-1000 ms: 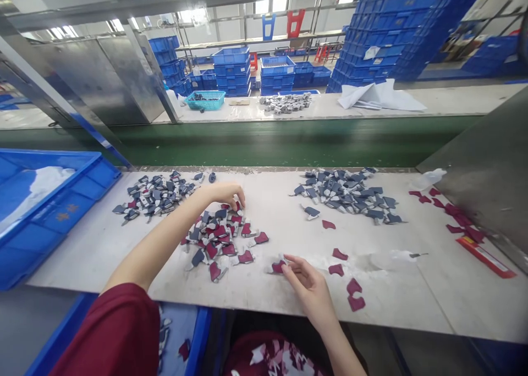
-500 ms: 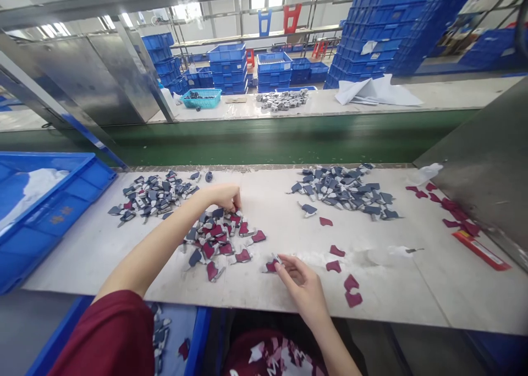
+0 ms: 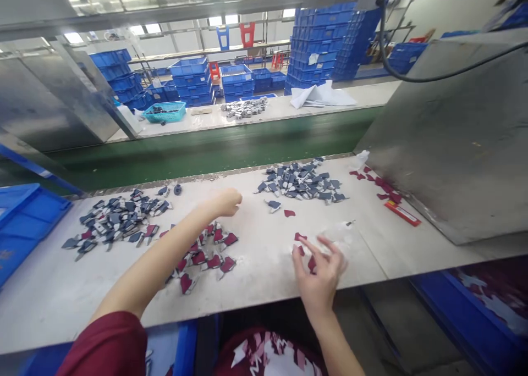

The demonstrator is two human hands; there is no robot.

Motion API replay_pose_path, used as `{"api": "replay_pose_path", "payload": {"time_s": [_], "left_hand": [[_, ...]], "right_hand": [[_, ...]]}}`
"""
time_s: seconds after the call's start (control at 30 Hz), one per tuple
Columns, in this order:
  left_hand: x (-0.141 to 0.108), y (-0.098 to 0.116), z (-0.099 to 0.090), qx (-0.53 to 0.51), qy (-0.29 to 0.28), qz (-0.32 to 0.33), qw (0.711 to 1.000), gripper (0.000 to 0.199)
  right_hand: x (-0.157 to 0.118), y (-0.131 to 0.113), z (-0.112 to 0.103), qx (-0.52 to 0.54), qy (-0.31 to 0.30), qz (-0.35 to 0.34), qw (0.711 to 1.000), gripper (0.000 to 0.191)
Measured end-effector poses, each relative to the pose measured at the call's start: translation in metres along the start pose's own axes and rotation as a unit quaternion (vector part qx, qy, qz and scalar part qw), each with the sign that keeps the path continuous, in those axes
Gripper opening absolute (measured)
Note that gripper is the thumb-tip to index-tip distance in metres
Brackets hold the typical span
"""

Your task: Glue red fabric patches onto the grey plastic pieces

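My left hand (image 3: 226,202) is above the table, just beyond a pile of small grey parts with maroon faces (image 3: 199,258). Its fingers are curled together, and whatever they hold is hidden. My right hand (image 3: 320,271) has thumb and fingers apart, slightly blurred, over several flat maroon pieces (image 3: 312,264). A single maroon piece (image 3: 289,213) lies farther back. Behind it is a heap of dark blue-and-grey parts (image 3: 303,181); a similar heap (image 3: 124,216) spreads out on the left.
More maroon pieces (image 3: 383,186) lie at the right by a metal panel (image 3: 449,145), near a red packet (image 3: 403,213). A blue crate (image 3: 28,222) stands at the left edge. Beyond the green strip (image 3: 206,153), a shelf carries a turquoise basket (image 3: 165,112).
My right hand has let go of a maroon-faced part, left beside the pile, and moved right to the flat maroon pieces. My left hand has come off the pile. The view has turned right.
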State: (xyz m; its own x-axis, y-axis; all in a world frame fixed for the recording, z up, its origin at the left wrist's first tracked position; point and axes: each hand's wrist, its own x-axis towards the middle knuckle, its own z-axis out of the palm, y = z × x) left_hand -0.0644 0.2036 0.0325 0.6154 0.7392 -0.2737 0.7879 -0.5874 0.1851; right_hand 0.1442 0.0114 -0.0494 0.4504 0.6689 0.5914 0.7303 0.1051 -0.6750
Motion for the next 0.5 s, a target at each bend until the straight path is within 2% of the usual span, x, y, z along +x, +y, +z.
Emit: {"api": "replay_pose_path", "payload": {"time_s": [0.07,0.13,0.2,0.3,0.4,0.5], "left_hand": [[0.021,0.028,0.008,0.011,0.029,0.024,0.999,0.039],[0.041,0.05,0.014,0.017,0.04,0.046,0.998,0.054],[0.058,0.061,0.017,0.013,0.028,0.069,0.997,0.061],[0.072,0.059,0.013,0.001,-0.007,0.089,0.996,0.051],[0.065,0.05,0.009,-0.017,-0.016,0.086,0.996,0.038],[0.036,0.057,0.015,-0.04,-0.002,0.066,0.997,0.037]], "right_hand": [[0.012,0.021,-0.007,-0.071,0.047,0.02,0.996,0.025],[0.022,0.041,-0.008,-0.104,0.047,0.036,0.993,0.029],[0.029,0.058,-0.005,-0.111,0.009,0.033,0.993,0.032],[0.037,0.075,0.002,-0.093,-0.06,0.026,0.994,0.041],[0.044,0.076,0.001,-0.053,-0.069,0.04,0.995,0.048],[0.042,0.065,-0.008,0.038,-0.013,0.029,0.999,0.05]]}}
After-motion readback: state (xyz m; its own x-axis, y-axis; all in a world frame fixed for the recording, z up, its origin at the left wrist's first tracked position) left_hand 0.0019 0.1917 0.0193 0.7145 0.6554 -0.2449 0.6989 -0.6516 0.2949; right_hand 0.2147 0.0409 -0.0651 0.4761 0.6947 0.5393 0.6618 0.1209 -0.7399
